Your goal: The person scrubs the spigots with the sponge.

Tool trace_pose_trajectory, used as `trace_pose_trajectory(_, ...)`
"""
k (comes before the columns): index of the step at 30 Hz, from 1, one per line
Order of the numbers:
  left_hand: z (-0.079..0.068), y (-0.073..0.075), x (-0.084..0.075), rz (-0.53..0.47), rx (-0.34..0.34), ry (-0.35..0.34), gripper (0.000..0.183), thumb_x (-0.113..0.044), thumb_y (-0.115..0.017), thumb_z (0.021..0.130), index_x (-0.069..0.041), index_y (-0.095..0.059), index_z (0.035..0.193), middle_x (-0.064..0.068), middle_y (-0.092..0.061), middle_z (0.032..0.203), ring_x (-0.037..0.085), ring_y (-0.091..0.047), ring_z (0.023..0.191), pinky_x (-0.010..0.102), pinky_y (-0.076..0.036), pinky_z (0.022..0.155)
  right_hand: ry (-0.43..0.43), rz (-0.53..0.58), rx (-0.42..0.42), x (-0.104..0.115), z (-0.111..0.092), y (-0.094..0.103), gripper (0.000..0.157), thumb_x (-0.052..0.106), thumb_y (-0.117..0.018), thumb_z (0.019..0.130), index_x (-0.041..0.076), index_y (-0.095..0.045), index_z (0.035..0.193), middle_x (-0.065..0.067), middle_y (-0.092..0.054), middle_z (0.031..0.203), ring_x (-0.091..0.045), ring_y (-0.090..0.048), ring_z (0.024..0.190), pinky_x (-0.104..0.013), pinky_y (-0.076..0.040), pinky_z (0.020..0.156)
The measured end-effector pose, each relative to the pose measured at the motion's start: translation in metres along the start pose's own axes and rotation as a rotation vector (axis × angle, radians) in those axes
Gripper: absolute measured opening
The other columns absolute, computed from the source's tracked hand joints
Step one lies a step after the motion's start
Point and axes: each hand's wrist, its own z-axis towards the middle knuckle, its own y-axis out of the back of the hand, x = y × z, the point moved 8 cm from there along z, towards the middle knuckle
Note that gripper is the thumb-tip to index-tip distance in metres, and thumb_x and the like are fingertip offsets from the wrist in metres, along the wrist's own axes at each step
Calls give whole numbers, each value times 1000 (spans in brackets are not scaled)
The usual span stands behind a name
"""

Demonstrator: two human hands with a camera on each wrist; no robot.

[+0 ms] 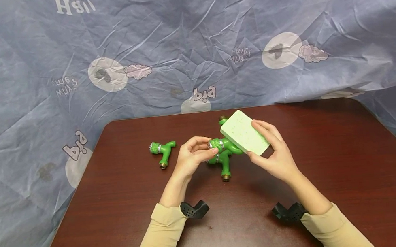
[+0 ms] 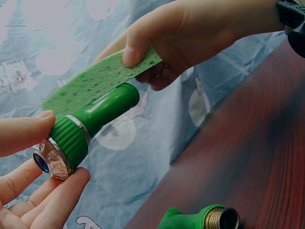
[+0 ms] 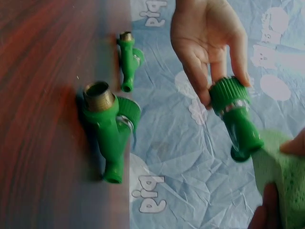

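Note:
My left hand (image 1: 191, 157) pinches the ribbed knob of a green tap (image 1: 234, 147), with the thumb on one side and fingertips on the other. A silvery ring and cap show on the knob (image 2: 71, 138) in the left wrist view. My right hand (image 1: 279, 157) grips a pale green rectangular sponge (image 1: 246, 132) by its edges. In both wrist views the sponge (image 2: 100, 81) lies right along the tap's green body, and it hides part of the tap in the head view. The tap's brass threaded end peeks out behind the sponge.
Below the raised hands a second green tap (image 1: 224, 164) lies on the dark red-brown table (image 1: 122, 230). Farther left lies a third green tap (image 1: 165, 153). A blue-grey printed cloth (image 1: 188, 39) hangs behind the table's far edge. Each wrist wears a black camera mount (image 1: 195, 210).

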Motion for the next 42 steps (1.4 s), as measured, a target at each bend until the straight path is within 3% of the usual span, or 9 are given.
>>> trace_pose_trajectory(4, 0, 3, 1, 2, -16, 12, 32, 4, -71, 76, 1, -62, 107, 4, -64, 86, 13, -65, 75, 41, -55, 75, -23, 60, -53, -3, 1, 8, 70, -21, -65, 65, -12, -44, 131, -31, -38, 134, -12, -43, 112, -11, -41, 74)
trace_pose_trajectory(10, 0, 3, 0, 14, -2, 10, 31, 3, -71, 77, 0, -62, 107, 4, -63, 87, 13, -65, 76, 54, -50, 82, 42, 74, 100, 8, -1, -8, 69, -19, -68, 65, -13, -45, 129, -29, -40, 132, -12, -43, 114, -15, -40, 79)
trace_pose_trajectory(12, 0, 1, 0, 28, 11, 2, 32, 3, -71, 76, 0, -62, 107, 3, -63, 88, 13, -65, 78, 49, -52, 80, 47, 42, 108, 10, -2, -11, 69, -18, -70, 64, -12, -47, 129, -28, -42, 132, -13, -43, 115, -17, -38, 82)
trace_pose_trajectory(18, 1, -4, 1, 30, 49, -9, 34, 4, -72, 76, 5, -62, 108, 3, -64, 87, 13, -64, 77, 29, -55, 70, 22, -21, 6, 7, -1, -3, 69, -18, -69, 63, -12, -48, 128, -29, -42, 131, -17, -44, 114, -13, -38, 79)
trace_pose_trajectory(21, 0, -2, -1, 12, 34, -12, 34, 5, -70, 77, 6, -61, 110, 3, -65, 87, 13, -65, 76, 33, -56, 72, -17, 1, -54, 2, 0, 4, 69, -20, -67, 64, -12, -46, 130, -31, -40, 133, -14, -44, 111, -10, -41, 74)
trace_pose_trajectory(25, 1, 5, -4, -32, 6, -25, 34, 4, -70, 78, 6, -61, 110, 6, -67, 88, 16, -66, 76, 50, -52, 81, -69, 24, -92, -4, 1, 10, 70, -21, -66, 66, -12, -44, 132, -29, -38, 135, -11, -43, 111, -10, -41, 74)
trace_pose_trajectory(29, 1, 10, -6, -68, -22, -39, 32, 5, -71, 77, 3, -62, 108, 6, -66, 86, 18, -66, 76, 54, -50, 82, -61, 15, -65, -5, 2, 9, 69, -20, -67, 66, -11, -46, 131, -28, -39, 135, -10, -43, 111, -10, -41, 74)
trace_pose_trajectory(34, 1, 15, -10, -116, -62, -51, 27, 8, -68, 77, -3, -64, 102, 5, -65, 84, 15, -65, 75, 46, -53, 79, -18, -15, -3, -4, 2, 8, 68, -19, -69, 65, -10, -48, 129, -25, -43, 132, -8, -42, 116, -13, -37, 80)
trace_pose_trajectory(42, 1, 21, -16, -160, -90, -81, 27, 10, -68, 76, -3, -65, 100, 4, -66, 84, 14, -66, 77, 55, -47, 84, -3, 14, 126, -5, 4, 10, 68, -18, -68, 66, -9, -48, 130, -25, -42, 132, -10, -42, 114, -16, -36, 81)
